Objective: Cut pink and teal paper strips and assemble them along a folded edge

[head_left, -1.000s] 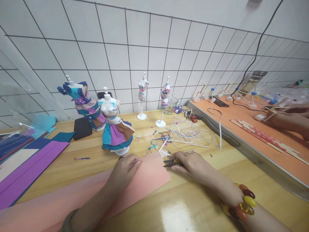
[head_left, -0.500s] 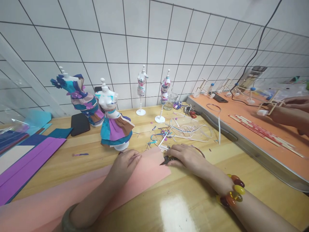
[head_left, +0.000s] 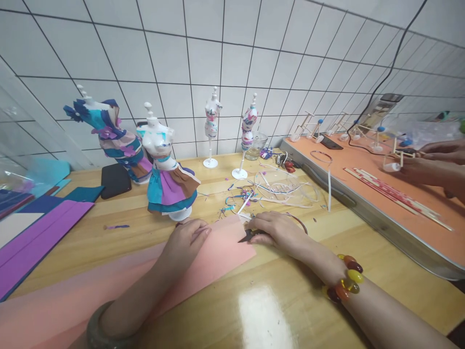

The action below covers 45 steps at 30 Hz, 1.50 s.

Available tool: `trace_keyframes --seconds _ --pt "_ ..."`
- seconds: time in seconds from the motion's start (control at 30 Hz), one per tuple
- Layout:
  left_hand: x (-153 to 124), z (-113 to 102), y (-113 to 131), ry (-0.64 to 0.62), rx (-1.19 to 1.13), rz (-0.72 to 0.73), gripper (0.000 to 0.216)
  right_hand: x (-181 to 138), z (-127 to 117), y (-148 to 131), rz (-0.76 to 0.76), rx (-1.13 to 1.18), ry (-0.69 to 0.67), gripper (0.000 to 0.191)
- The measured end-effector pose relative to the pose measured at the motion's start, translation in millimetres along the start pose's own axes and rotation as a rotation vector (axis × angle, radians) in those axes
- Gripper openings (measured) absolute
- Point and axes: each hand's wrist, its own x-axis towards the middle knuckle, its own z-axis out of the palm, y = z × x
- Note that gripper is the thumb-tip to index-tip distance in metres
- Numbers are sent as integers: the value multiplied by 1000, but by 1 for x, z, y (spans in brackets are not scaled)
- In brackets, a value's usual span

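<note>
A long sheet of pink paper (head_left: 221, 247) stretches across the table from the lower left, its short end near the middle. My left hand (head_left: 191, 235) is closed at the sheet's far edge, thumb and fingers pinching the paper. My right hand (head_left: 274, 230) is closed around scissors (head_left: 247, 236); their dark blades point left over the paper's end, while the handles are mostly hidden under my fingers. Just beyond my left hand stands a small mannequin (head_left: 160, 145) in a purple, brown and teal skirt. Thin strips and scraps (head_left: 245, 196) lie behind the scissors.
Another dressed mannequin (head_left: 116, 140), a dark phone (head_left: 115, 181) and coloured sheets (head_left: 47, 237) are at left. Two slim mannequins (head_left: 211, 116) and a glass bowl (head_left: 257, 145) stand by the tiled wall. At right, a co-worker's hands (head_left: 428, 165) handle a wooden model above an orange board (head_left: 381, 189).
The scissors have shifted slightly left over the paper's end, where the cut gap seen earlier is now less visible. My left hand keeps its pinch. The whole view has tilted slightly.
</note>
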Motion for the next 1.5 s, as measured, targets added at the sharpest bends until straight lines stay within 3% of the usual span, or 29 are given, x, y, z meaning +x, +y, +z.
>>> trace_keyframes --seconds 1.5 --pt "0 2 -6 35 38 37 18 4 8 -9 -14 -25 25 35"
